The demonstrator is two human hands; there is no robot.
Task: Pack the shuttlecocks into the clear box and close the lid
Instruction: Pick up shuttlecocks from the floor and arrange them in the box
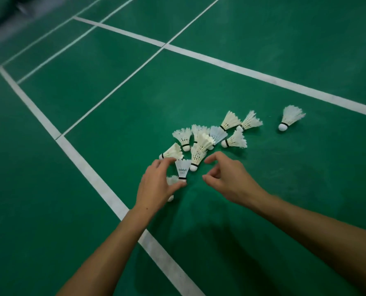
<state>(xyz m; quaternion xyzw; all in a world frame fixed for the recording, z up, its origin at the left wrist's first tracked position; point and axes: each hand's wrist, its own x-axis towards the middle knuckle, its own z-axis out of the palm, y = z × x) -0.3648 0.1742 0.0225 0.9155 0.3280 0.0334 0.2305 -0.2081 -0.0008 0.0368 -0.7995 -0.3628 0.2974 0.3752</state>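
Illumination is moderate and even, falling from overhead. The court floor is brightest at centre and falls off toward all four corners, a vignette strongest at top left, where the picture is dark and blurred. No hard glare; a soft sheen lies on the floor behind the shuttlecocks. A broad, soft-edged shadow spreads on the floor beneath and between the left hand and right hand, darkest toward the lower centre. Each shuttlecock casts only a faint shadow. Wide-angle distortion bows the white lines near the edges. Focus is sharp at centre; feathers are slightly overexposed, with detail lost.
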